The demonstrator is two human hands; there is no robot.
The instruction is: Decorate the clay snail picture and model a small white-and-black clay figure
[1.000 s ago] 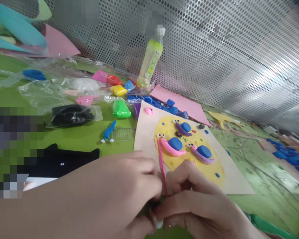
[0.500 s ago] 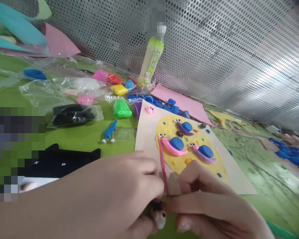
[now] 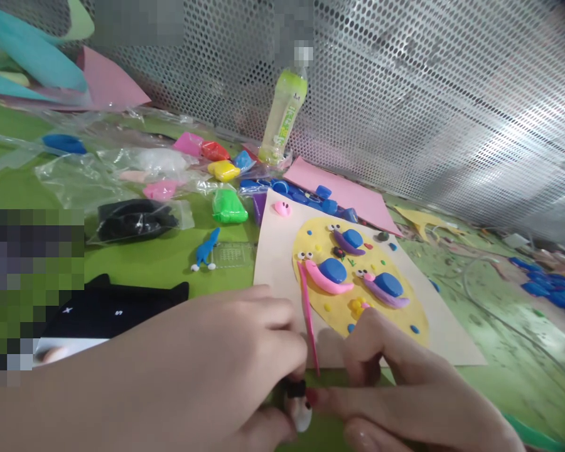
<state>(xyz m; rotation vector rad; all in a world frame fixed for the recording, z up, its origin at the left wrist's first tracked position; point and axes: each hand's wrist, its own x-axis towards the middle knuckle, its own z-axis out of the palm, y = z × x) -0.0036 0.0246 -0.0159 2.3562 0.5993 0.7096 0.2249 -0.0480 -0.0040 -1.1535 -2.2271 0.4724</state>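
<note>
My left hand [image 3: 258, 351] is closed around a small modelling-clay figure [image 3: 301, 414], white with a black band on top and a dark eye dot. Part of the figure is hidden behind my fingers. My right hand [image 3: 405, 383] is beside it, one fingertip stretched to the figure's edge, with a dark red bit showing at that tip. Its other fingers are bent and apart. Just beyond both hands lies a white sheet [image 3: 275, 276] with a yellow clay oval bearing several snails [image 3: 329, 276]. A thin pink strip [image 3: 309, 320] hangs over the sheet's near edge.
Bagged clay in green [image 3: 229, 206], yellow [image 3: 223, 171] and black [image 3: 136, 220] lies at the back left. A drink bottle [image 3: 285, 119] stands before the perforated metal panel [image 3: 405, 94]. A blue clay piece [image 3: 207, 251] and a black item [image 3: 127, 307] sit left.
My right hand has drawn slightly right and down, uncovering more of a yellow flower on the oval. My left hand keeps the clay figure, nearly still.
</note>
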